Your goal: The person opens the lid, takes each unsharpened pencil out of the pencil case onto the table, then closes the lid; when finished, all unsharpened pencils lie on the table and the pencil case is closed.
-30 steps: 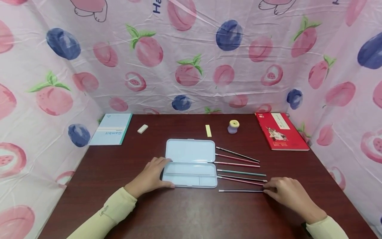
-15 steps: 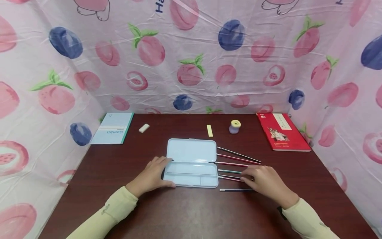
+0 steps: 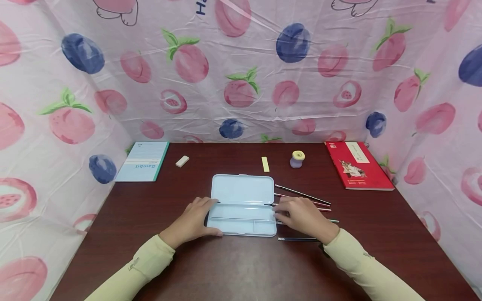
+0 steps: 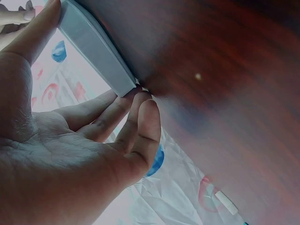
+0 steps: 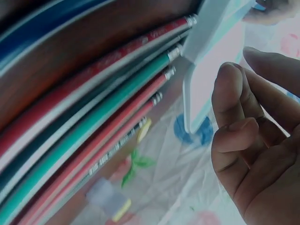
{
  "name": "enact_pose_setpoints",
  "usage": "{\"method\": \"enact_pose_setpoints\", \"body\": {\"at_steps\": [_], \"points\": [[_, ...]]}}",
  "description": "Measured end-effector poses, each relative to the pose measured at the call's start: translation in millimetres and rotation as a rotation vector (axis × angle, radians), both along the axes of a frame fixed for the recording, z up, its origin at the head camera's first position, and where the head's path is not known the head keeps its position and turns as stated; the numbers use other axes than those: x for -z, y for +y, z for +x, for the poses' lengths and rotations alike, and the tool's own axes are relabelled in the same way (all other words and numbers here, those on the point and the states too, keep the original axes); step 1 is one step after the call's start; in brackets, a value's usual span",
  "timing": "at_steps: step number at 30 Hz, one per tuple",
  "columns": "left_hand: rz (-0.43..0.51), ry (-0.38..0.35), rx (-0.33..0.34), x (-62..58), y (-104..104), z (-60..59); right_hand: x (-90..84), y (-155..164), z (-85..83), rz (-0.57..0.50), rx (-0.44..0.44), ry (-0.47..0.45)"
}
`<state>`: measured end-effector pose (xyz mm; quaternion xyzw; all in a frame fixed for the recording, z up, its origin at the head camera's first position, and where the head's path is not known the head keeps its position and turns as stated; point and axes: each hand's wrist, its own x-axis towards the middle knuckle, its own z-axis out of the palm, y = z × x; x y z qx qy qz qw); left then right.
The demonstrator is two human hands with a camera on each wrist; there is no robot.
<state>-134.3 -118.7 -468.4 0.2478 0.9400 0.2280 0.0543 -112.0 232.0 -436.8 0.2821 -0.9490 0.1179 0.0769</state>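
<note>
Head view: the open pencil case (image 3: 242,205) lies near the middle of the table (image 3: 233,267), long axis left to right, lid folded back toward the far edge. Its tray shows a dividing rib and no contents. The left hand (image 3: 192,221) rests on the case's left end, thumb along the near edge, fingers at the left rim. The right hand (image 3: 301,217) lies over the pencils (image 3: 301,194) just right of the case, fingertips at its right edge; whether it pinches a pencil cannot be told here. The pencils run lengthwise away from the case's right end, roughly parallel.

Left wrist view: left hand (image 4: 70,154) fingers curl lightly against the case (image 4: 93,47) corner, bracing it, not clasping.

Right wrist view: right hand (image 5: 253,140) fingers are loosely bent, holding nothing, just beside the case (image 5: 206,56) edge. The pencils (image 5: 93,122) lie side by side, metal ends toward the case.
</note>
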Motion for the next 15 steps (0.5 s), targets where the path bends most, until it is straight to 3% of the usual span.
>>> {"method": "enact_pose_setpoints", "body": {"at_steps": [9, 15], "points": [[0.004, -0.012, -0.007, -0.7, 1, 0.5, 16.2, -11, -17.3, -0.002, -0.048, -0.095], [0.005, -0.015, -0.008, -0.2, 0, 0.0, 14.0, -12, -26.2, -0.031, -0.042, -0.205]]}}
